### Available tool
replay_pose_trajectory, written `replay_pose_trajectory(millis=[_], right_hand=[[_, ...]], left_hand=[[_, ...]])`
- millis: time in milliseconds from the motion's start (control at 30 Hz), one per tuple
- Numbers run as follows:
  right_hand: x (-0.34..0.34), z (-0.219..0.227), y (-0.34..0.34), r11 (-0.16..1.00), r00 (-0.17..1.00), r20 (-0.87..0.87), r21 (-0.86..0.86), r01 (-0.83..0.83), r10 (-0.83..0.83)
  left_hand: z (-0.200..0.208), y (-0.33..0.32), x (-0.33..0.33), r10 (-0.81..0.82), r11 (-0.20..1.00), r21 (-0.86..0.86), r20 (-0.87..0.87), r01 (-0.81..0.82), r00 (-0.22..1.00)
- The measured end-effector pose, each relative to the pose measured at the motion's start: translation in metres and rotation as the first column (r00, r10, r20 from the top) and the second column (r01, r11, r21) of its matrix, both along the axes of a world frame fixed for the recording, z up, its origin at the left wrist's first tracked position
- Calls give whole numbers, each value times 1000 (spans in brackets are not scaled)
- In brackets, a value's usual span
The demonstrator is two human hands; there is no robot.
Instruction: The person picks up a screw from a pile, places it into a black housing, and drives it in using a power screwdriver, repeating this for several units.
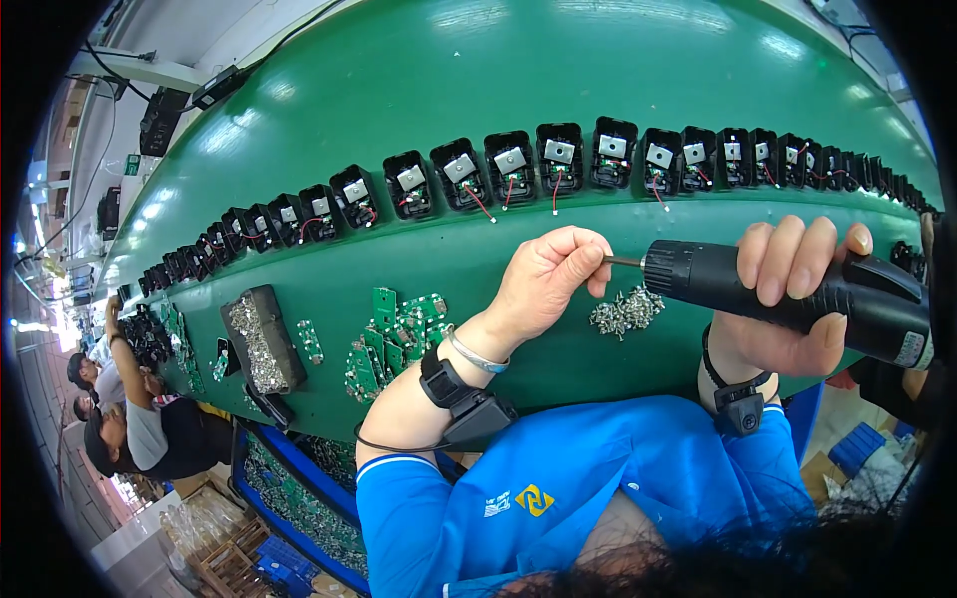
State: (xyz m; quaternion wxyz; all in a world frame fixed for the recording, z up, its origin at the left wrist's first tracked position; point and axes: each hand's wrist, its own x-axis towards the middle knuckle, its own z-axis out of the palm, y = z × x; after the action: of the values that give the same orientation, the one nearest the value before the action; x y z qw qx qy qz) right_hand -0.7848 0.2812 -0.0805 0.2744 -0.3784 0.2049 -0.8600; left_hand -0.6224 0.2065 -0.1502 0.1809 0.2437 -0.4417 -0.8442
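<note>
My right hand [793,264] is wrapped round a black electric screwdriver [703,271], held level above the green table with its bit pointing left. At the tip of that bit, the thumb and fingers of my left hand [546,279] are pinched together; whatever is between them is too small to make out. Just below the bit lies a small heap of silvery screws [627,313]. Beyond both hands, a long curved row of black plastic housings [612,154] stands on the table. Many carry a silvery metal plate, and several have thin red wires hanging out.
Green circuit boards [391,339] lie piled left of my left forearm. Further left sits a dark open box [291,364] of small metal parts. A blue-rimmed crate [299,476] of boards stands below the table edge. Other people [164,434] work at the far left.
</note>
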Motion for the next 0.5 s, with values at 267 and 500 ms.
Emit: replay_pose_trajectory(millis=[267, 500], right_hand=[[2, 0, -1, 999, 998, -68, 40, -10, 13], [-2, -10, -20, 996, 989, -123, 15, -85, 86]], left_hand=[[7, -7, -2, -70, 950, -294, 121, 103, 990], [14, -39, 4, 87, 749, -649, 296, 133, 951]])
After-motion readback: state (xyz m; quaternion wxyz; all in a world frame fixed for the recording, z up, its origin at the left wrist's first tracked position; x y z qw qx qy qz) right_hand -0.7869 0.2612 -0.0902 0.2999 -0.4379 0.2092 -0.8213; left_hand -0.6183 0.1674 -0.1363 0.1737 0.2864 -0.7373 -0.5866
